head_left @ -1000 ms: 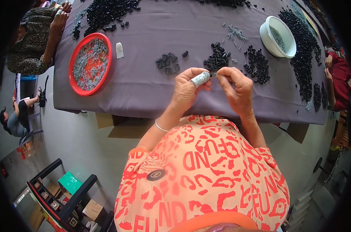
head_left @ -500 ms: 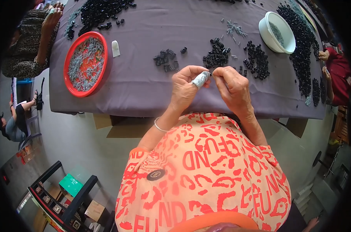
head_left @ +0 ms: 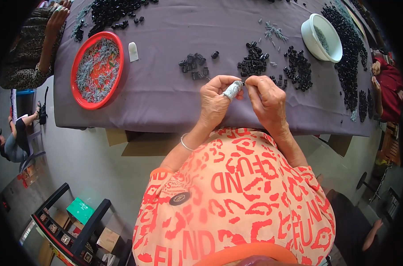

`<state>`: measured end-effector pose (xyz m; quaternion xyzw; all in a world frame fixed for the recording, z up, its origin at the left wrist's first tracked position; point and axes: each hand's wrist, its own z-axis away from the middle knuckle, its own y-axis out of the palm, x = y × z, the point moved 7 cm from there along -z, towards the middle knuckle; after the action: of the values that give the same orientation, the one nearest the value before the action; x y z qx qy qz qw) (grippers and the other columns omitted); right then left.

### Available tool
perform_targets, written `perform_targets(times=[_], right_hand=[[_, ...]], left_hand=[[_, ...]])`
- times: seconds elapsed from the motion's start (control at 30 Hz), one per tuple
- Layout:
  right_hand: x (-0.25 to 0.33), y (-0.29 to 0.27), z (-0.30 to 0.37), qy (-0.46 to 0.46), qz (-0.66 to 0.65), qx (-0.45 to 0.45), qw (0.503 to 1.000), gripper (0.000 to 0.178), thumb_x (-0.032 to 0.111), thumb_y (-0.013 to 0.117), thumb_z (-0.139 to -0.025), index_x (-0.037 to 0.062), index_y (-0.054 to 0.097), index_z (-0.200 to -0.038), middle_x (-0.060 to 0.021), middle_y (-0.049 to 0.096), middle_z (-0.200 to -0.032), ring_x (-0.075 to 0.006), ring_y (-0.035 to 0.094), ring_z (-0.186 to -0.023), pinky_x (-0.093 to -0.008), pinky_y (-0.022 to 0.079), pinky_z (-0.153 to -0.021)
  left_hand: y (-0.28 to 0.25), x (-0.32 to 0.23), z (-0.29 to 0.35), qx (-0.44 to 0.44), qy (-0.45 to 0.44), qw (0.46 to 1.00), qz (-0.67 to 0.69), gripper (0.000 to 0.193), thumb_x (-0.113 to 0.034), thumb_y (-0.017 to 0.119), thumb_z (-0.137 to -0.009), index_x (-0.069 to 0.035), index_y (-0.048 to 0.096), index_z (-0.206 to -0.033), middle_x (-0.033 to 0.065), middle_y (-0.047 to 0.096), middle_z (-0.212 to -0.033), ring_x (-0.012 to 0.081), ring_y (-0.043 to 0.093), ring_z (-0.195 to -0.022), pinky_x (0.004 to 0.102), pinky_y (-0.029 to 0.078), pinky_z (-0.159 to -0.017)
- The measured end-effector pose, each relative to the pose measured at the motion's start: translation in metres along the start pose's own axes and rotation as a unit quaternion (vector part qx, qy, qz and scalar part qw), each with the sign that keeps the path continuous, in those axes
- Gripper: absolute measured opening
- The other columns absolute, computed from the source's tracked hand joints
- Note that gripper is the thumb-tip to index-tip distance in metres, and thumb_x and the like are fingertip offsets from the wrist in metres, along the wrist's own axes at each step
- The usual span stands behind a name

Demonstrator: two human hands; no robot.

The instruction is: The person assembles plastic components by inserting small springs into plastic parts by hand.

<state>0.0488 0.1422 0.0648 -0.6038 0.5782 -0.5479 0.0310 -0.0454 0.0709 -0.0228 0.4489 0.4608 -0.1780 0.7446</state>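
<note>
Pinching small dark piece (head_left: 243, 82) between left hand (head_left: 215, 101), right hand (head_left: 270, 101).

Left hand (head_left: 217, 101) pinches small dark piece (head_left: 243, 83); right hand (head_left: 268, 103) close beside.

Small black plastic cylinders (head_left: 253, 63) look glossy; the purple-grey bench cloth (head_left: 161, 93) is matt, the round red plastic tray (head_left: 90, 106) smooth.
</note>
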Motion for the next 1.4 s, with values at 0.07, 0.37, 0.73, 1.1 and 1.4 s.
perform_targets(times=[0.07,0.37,0.73,1.1,1.4], right_hand=[[-0.003,0.001,0.0,0.011,-0.043,0.014,0.999,0.011,-0.006,0.061,-0.078,-0.0001,0.06,-0.087,-0.0083,0.061,-0.078,-0.0163,0.061,-0.067,-0.0258,0.047,-0.061],[-0.027,0.01,0.003,0.127,-0.172,0.066,0.975,0.008,-0.003,0.061,-0.083,-0.0014,0.061,-0.09,-0.0032,0.061,-0.082,-0.0065,0.058,-0.073,-0.0209,0.047,-0.066],[-0.003,0.011,0.001,-0.044,0.004,0.004,0.999,0.012,-0.007,0.059,-0.078,0.0,0.056,-0.087,-0.0123,0.057,-0.077,-0.026,0.059,-0.068,-0.0324,0.048,-0.061],[-0.01,0.013,-0.004,0.021,-0.088,0.056,0.994,0.014,-0.006,0.062,-0.078,-0.0004,0.058,-0.09,-0.0083,0.061,-0.078,-0.0159,0.061,-0.067,-0.0253,0.047,-0.06],[-0.029,0.02,-0.002,0.124,-0.197,0.094,0.968,0.011,-0.003,0.064,-0.08,-0.0014,0.059,-0.09,-0.004,0.06,-0.077,-0.0084,0.057,-0.067,-0.0222,0.046,-0.061]], left_hand=[[-0.002,0.008,0.0,-0.004,-0.039,0.998,0.055,0.013,-0.004,0.063,-0.085,0.003,0.06,-0.095,0.0078,0.064,-0.083,0.0123,0.063,-0.071,0.0248,0.053,-0.066],[-0.004,0.011,-0.002,-0.006,-0.049,0.995,0.082,0.013,-0.006,0.063,-0.084,0.001,0.063,-0.095,0.0077,0.065,-0.085,0.0145,0.061,-0.071,0.0268,0.051,-0.067],[-0.003,-0.003,0.001,-0.03,0.024,0.998,-0.056,0.013,-0.001,0.062,-0.084,0.004,0.059,-0.096,0.007,0.064,-0.084,0.0109,0.061,-0.072,0.0229,0.052,-0.068],[-0.012,0.015,-0.006,0.004,-0.043,0.995,0.093,0.012,-0.004,0.062,-0.086,0.003,0.06,-0.096,0.009,0.065,-0.084,0.0127,0.062,-0.072,0.0255,0.054,-0.066],[-0.012,0.015,-0.008,0.024,-0.051,0.99,0.128,0.021,-0.014,0.063,-0.087,0.002,0.06,-0.099,0.0095,0.065,-0.089,0.0157,0.063,-0.075,0.0289,0.053,-0.07]])
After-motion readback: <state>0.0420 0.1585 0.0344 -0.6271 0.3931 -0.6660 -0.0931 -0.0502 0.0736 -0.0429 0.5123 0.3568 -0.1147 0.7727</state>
